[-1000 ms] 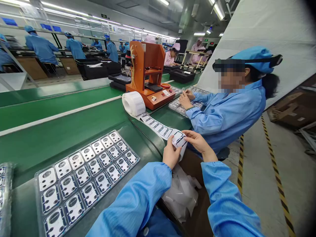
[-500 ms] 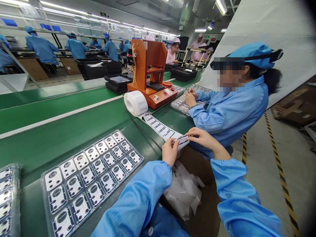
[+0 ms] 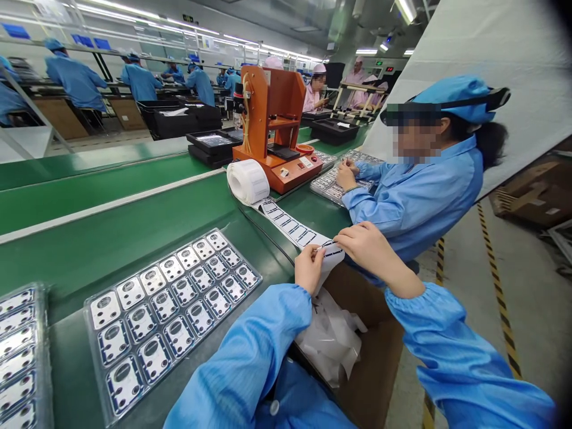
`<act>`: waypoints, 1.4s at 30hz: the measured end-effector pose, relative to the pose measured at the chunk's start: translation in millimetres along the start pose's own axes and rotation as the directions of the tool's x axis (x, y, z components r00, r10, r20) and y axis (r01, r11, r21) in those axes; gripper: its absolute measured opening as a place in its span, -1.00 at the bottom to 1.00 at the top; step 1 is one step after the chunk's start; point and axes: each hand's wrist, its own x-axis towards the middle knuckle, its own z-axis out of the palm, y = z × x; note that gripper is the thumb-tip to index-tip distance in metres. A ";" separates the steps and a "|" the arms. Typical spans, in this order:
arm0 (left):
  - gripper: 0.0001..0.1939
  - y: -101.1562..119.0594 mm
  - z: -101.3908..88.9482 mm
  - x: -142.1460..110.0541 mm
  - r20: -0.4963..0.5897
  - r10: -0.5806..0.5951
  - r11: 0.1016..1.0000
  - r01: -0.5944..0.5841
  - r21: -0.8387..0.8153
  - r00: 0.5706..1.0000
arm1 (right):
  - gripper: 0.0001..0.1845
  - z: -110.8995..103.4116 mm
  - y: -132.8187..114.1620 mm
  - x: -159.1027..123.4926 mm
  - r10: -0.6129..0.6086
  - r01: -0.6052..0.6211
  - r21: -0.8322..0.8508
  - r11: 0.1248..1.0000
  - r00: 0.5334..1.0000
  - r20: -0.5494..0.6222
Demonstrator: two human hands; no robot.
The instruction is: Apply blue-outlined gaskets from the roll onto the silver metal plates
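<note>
A backing strip (image 3: pixel 291 227) printed with dark-outlined frame stickers runs from a white roll (image 3: pixel 248 182) towards me. My left hand (image 3: pixel 308 268) pinches at the strip's near end, thumb and forefinger together. From the other side, my right hand (image 3: pixel 369 249) has its fingertips closed on the dark edge of a frame sticker (image 3: pixel 329 243), which looks partly lifted there. Past my hands the strip bends down over the table edge. To the left lies a clear plastic tray (image 3: pixel 96 351) with rows of silver plates, each with a large round opening and small holes.
Another tray of plates (image 3: pixel 18 351) sits at the far left. An orange press (image 3: pixel 279 119) stands behind the roll. Crumpled backing paper (image 3: pixel 333 345) fills part of a cardboard box (image 3: pixel 379 351) below my hands. A co-worker in blue (image 3: pixel 420 196) sits at the right, handling plates.
My right hand has turned, its back now raised and its fingers bunched closer at the sticker's edge. The left hand stays almost in place. The view has shifted slightly.
</note>
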 end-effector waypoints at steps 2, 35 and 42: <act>-0.85 -0.4 0.1 -0.1 0.005 -0.004 1.000 0.004 0.004 1.000 | -0.77 0.0 -1.0 -1.2 -0.010 0.010 -0.018 1.000 1.000 0.018; -0.64 72.0 -202.0 -27.7 0.210 -0.144 0.549 -0.098 0.830 0.967 | -0.75 -13.5 -155.4 -54.1 0.286 -0.017 0.445 0.895 0.788 -0.546; -0.56 70.9 -349.5 -70.2 -0.155 -0.175 0.300 0.203 0.932 0.972 | -0.73 -8.2 -189.2 -33.8 0.312 0.092 0.632 0.769 0.810 -0.497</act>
